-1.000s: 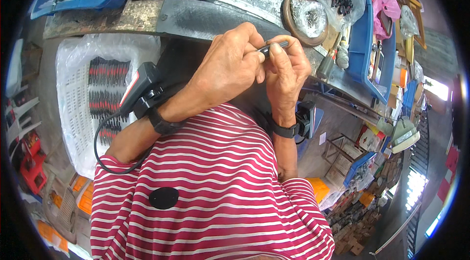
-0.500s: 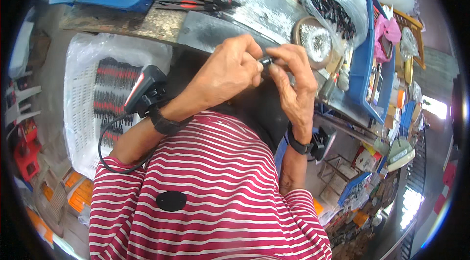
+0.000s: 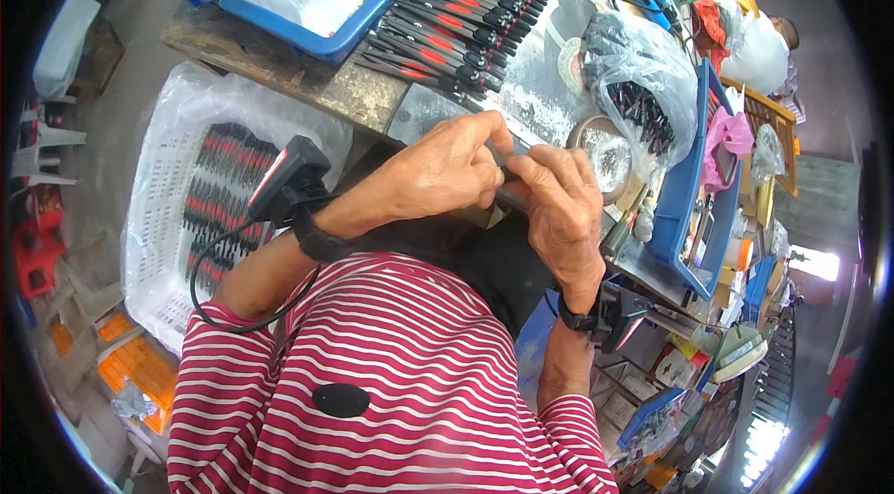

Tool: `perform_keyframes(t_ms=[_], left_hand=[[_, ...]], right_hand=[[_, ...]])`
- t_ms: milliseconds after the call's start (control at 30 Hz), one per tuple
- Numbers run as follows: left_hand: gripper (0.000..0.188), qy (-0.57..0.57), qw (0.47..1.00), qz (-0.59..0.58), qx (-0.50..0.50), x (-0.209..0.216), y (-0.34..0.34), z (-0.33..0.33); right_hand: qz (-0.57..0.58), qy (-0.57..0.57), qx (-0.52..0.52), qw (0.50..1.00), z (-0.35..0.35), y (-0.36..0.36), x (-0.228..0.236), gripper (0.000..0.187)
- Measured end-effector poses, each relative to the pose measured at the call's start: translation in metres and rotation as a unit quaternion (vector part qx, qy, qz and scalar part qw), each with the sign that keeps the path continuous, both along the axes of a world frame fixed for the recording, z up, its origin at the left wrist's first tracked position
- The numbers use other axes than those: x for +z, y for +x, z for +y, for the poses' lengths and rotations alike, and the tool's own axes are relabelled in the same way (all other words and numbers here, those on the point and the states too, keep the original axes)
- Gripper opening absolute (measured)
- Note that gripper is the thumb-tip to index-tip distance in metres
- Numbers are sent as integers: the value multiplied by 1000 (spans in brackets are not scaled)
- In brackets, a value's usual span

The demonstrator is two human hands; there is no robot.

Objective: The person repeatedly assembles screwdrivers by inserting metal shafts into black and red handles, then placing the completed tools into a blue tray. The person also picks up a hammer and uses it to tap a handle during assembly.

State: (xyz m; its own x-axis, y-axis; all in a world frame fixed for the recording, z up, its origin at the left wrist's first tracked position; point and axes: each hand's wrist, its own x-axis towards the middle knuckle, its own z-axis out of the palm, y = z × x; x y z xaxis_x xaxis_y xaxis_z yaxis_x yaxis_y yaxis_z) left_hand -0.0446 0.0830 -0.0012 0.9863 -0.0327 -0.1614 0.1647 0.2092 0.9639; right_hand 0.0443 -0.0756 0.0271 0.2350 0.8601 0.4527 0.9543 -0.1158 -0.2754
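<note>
My left hand [image 3: 447, 170] and my right hand [image 3: 563, 205] meet in front of my chest, fingertips almost touching, just off the near edge of the workbench. Both are closed in a pinch on a small black part [image 3: 508, 174], mostly hidden by the fingers. Beyond them on the bench, several slim black-and-red pieces [image 3: 456, 14] lie side by side in a slanting row. A round dish [image 3: 610, 163] with a silvery inside sits just past my right hand.
A blue tray [image 3: 326, 45] with papers stands at the far left. Below it, a white plastic-lined basket [image 3: 154, 233] holds stacked black-and-red pieces. A clear bag [image 3: 643, 47] of black parts and a long blue bin [image 3: 684, 187] lie to the right. A person [image 3: 782, 33] is in the far right background.
The view has shifted, showing more of the bench. My hands remain together, but the small black part, plainly seen before, is now mostly covered by my fingers.
</note>
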Motion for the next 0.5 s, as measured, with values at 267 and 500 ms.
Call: perform_keyframes(t_ms=[267, 500], left_hand=[[30, 286, 927, -218, 106, 18, -1, 19], [36, 141, 901, -254, 323, 23, -9, 45]], right_hand=[[-25, 16, 1, 1000, 16, 0, 13, 31], [-64, 37, -96, 993, 40, 35, 28, 13]])
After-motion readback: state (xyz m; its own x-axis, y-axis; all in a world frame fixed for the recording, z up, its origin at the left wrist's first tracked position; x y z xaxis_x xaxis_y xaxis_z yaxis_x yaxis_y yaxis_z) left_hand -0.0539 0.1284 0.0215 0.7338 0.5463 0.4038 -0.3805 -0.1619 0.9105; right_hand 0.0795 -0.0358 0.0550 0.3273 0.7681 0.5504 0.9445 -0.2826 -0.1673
